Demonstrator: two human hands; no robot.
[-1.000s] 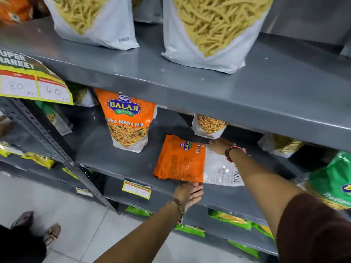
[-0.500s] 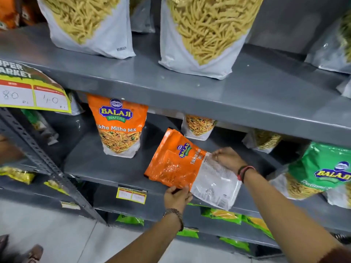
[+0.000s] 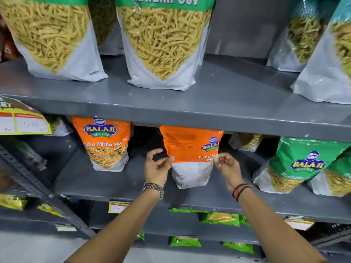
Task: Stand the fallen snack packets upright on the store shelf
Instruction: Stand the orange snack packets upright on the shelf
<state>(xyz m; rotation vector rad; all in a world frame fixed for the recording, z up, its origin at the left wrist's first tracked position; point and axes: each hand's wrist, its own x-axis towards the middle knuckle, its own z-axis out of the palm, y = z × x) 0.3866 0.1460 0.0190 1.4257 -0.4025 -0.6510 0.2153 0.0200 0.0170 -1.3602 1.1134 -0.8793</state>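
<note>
An orange and white Tikha Mitha Mix packet (image 3: 190,154) stands upright on the grey middle shelf (image 3: 121,185), its back side facing me. My left hand (image 3: 157,168) pinches its left edge with thumb and fingers. My right hand (image 3: 227,166) grips its right edge. A second orange packet (image 3: 105,143) stands upright to the left, front side out. The top of the held packet reaches up to the shelf above.
Green Ratlami Sev packets (image 3: 296,164) stand at the right of the same shelf. Large sev bags (image 3: 161,42) line the upper shelf (image 3: 228,103). A yellow price card (image 3: 22,120) hangs at left. Small green packets (image 3: 218,219) lie on the lower shelves.
The orange packet was lying flat on the shelf. Both hands lifted and turned it, and it now stands upright. The view has moved closer to the shelf.
</note>
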